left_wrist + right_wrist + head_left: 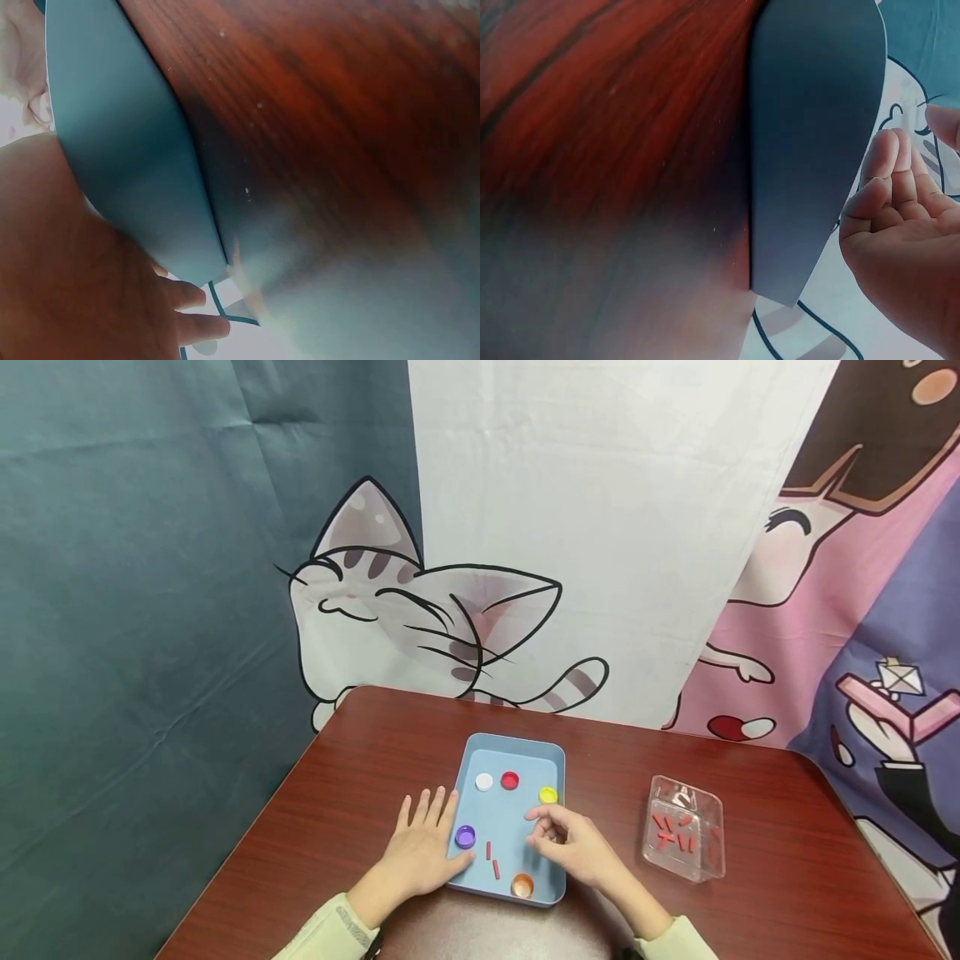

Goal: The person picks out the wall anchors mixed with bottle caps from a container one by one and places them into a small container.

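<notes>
Spread flat, my left hand [422, 852] rests on the left rim of a light blue tray [517, 744], its thumb reaching over the edge. My right hand [573, 845] hovers above the tray's right side, fingers loosely bent, thumb and forefinger apart; I see nothing held. In the tray lie a white cap [484, 782], a red cap [510, 780], a yellow cap [548, 796], a purple cap [465, 837] and an orange cap [522, 885]. Two small red sticks, an upper stick [488, 851] and a lower stick [496, 869], lie between the purple and orange caps.
A clear plastic box [711, 839] holding several red sticks [666, 839] stands right of the tray on the brown wooden table [337, 793]. Behind the table hangs a cartoon-printed cloth [600, 527]; a dark green cloth [135, 568] hangs at left.
</notes>
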Motion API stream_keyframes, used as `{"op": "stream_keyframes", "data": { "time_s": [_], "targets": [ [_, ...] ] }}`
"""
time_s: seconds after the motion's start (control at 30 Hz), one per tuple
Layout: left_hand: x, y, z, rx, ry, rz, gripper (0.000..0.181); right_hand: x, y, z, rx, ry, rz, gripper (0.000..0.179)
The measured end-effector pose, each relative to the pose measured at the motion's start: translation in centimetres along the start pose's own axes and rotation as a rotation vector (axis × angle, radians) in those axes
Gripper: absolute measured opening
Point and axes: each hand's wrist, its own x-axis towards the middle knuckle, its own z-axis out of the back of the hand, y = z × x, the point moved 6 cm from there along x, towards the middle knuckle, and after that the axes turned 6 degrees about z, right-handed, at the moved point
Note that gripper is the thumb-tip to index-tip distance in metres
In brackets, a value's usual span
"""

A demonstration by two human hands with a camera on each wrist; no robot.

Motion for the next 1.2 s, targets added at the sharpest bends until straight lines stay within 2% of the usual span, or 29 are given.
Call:
{"op": "stream_keyframes", "data": {
  "time_s": [0.53, 0.77, 0.87, 1.2],
  "targets": [
    [0.1, -0.1, -0.1, -0.014, 0.007, 0.002, 0.094, 0.7, 0.2, -1.5, -0.036, 0.073, 0.037, 0.036],
    [0.1, -0.1, 0.0, -0.009, 0.008, 0.001, 0.094, 0.8, 1.3, -2.3, -0.054, 0.098, 0.058, 0.032],
    [0.1, 0.0, 0.0, -0.002, 0.008, 0.002, 0.094, 1.0, 0.7, -2.6, -0.051, 0.111, 0.063, 0.035],
    [0.1, 0.0, -0.2, 0.000, 0.013, 0.000, 0.094, 1.9, 0.6, -4.0, -0.175, 0.133, 0.008, 0.033]
  ]
}}
